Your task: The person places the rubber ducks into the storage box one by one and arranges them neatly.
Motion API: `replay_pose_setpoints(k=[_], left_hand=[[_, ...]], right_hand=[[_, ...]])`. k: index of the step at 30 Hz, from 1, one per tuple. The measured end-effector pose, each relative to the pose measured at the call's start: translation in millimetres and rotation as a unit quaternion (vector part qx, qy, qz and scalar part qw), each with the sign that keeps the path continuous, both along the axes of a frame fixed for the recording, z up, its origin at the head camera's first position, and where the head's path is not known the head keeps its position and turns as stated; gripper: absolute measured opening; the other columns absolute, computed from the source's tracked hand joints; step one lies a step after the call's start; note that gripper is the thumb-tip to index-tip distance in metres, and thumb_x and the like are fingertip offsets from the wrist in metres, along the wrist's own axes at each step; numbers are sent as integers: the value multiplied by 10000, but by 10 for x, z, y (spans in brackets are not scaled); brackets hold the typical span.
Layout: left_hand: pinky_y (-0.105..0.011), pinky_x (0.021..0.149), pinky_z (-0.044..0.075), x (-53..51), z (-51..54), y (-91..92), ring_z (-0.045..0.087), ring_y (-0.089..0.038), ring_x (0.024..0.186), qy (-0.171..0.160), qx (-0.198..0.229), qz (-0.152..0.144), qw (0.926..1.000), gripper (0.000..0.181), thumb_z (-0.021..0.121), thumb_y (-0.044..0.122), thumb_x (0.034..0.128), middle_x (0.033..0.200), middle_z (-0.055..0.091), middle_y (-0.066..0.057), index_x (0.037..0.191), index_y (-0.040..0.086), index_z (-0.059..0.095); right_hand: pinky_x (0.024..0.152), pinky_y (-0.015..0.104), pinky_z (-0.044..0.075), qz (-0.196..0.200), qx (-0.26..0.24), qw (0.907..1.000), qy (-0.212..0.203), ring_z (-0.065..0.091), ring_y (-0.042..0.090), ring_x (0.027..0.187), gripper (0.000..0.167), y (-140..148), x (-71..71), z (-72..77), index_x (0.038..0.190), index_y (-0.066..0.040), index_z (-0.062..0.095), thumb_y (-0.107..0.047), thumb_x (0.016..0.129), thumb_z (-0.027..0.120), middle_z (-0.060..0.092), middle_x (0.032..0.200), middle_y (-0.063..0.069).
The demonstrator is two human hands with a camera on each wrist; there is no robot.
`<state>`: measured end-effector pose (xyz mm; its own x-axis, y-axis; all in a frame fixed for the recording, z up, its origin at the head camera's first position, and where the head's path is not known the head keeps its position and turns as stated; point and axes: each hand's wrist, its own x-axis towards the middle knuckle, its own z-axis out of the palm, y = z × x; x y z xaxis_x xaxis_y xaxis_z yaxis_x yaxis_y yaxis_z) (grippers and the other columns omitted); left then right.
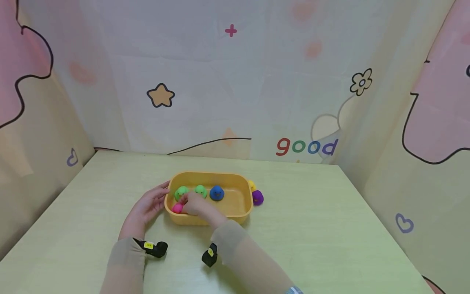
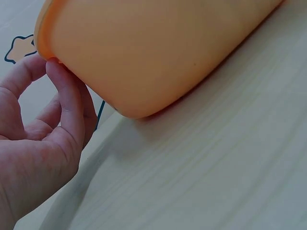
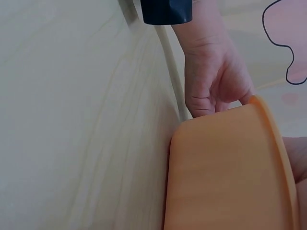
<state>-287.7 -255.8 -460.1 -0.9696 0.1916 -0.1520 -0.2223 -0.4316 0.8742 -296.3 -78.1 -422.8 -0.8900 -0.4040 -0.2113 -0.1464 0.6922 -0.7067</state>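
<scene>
An orange-yellow basin [image 1: 240, 210] stands on the table. My left hand [image 1: 151, 206] holds its left end; in the left wrist view the fingers of this hand [image 2: 48, 120] are bent at the rim of the basin [image 2: 139, 57]. My right hand [image 1: 198, 205] reaches inside, fingertips pinching a pink toy duck [image 1: 178, 208] in the front left corner. Behind it in the basin are two green ducks [image 1: 181, 192] [image 1: 200, 190] and a blue duck [image 1: 217, 193]. The basin wall [image 3: 225, 167] hides most of my right hand [image 3: 297, 160] in the right wrist view.
Just outside the basin's right end, a purple duck [image 1: 258, 198] and a partly hidden yellow duck [image 1: 252, 185] sit close together on the table [image 1: 312, 228]. Printed cloth walls [image 1: 235, 81] stand at the back and both sides.
</scene>
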Motion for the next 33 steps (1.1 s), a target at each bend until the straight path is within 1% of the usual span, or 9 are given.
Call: replay_pose_setpoints(k=[4,11,14,18,21,25,28,30,33], left_hand=[[-156,855,531,-1,-18,-7,618,-27,970,2,-14,18,10000,624,438,69,1021,1100,615,89,1560,13,129],[-149,825,531,-18,-30,16,614,-20,948,-5,-74,29,10000,622,446,79,1021,1073,634,98,1558,10,140],[-149,828,532,-9,-20,15,614,-17,945,-34,-40,43,10000,632,454,76,1016,1071,634,101,1561,17,137],[-150,831,532,9,-3,3,612,-19,946,-73,-34,76,9999,633,462,76,1014,1082,627,100,1562,28,148],[-150,839,529,7,0,6,611,-17,950,-83,-15,67,9999,632,458,76,1017,1083,630,98,1562,27,143],[-149,846,527,-1,-5,10,614,-15,950,-97,14,70,9999,634,458,75,1016,1073,638,91,1561,21,138],[-149,843,529,6,-8,11,617,-18,946,-103,23,85,9999,636,463,74,1014,1072,640,87,1560,18,142],[-147,836,530,15,-7,10,618,-21,943,-97,33,91,9999,633,462,71,1013,1074,642,83,1559,17,146],[-148,827,532,24,-5,9,623,-23,939,-85,71,92,9999,638,460,64,1009,1067,651,78,1558,10,140]], right_hand=[[683,198,422,100,136,9998,82,489,134,816,170,14,18,31,1010,-38,700,-19,842,684,610,928,31],[889,274,507,88,162,9980,598,577,180,968,241,200,57,181,1041,-74,704,-57,803,740,669,1090,62],[840,281,525,104,-263,9964,800,608,219,970,268,341,90,304,1066,-52,704,-64,803,757,680,1124,104],[734,240,507,439,-877,9875,1233,623,281,981,259,569,119,473,1085,-17,685,-53,833,732,682,1132,148],[774,253,521,528,-1178,9803,1497,619,303,1033,239,790,138,602,1101,-14,666,-62,870,703,677,1141,139],[841,356,553,176,-1464,9710,1881,637,302,1022,207,1122,113,702,1089,-11,653,-60,891,681,674,1126,138],[843,397,553,-327,-1510,9654,2103,647,298,1002,196,1374,48,698,1072,-15,658,-57,883,685,679,1115,143],[840,398,559,-683,-1469,9646,2080,642,298,1014,207,1538,-12,652,1079,-15,657,-61,880,687,677,1131,150],[874,405,550,-1195,-1367,9671,1783,618,312,1061,240,1746,-99,559,1112,-13,647,-72,882,680,660,1170,166]])
